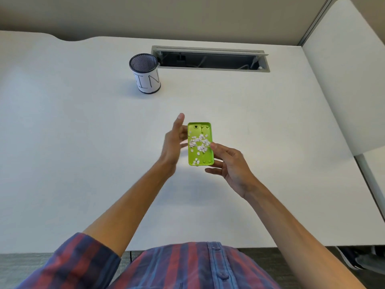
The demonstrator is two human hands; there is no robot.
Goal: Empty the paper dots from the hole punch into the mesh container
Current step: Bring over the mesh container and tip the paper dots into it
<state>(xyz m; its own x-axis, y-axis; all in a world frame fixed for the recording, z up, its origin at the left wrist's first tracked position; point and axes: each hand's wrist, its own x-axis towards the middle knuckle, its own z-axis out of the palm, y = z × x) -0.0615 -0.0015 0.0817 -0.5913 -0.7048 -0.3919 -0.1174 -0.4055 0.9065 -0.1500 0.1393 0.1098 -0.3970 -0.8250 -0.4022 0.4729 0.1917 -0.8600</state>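
Note:
A lime-green hole punch tray (200, 157) hangs above the middle of the white desk, open side up, with several white paper dots (199, 143) scattered inside it. My right hand (229, 165) grips its right edge and underside, thumb on the rim. My left hand (174, 142) is at its left edge, fingers pointing up and apart; whether it touches the tray is unclear. The mesh container (145, 73), a dark cylinder wrapped in a white label with letters, stands upright further back and to the left.
A long open cable slot (210, 59) is cut into the desk (83, 142) right behind the container. A white partition panel (343, 80) rises on the right. The desk's near edge lies close to my plaid shirt.

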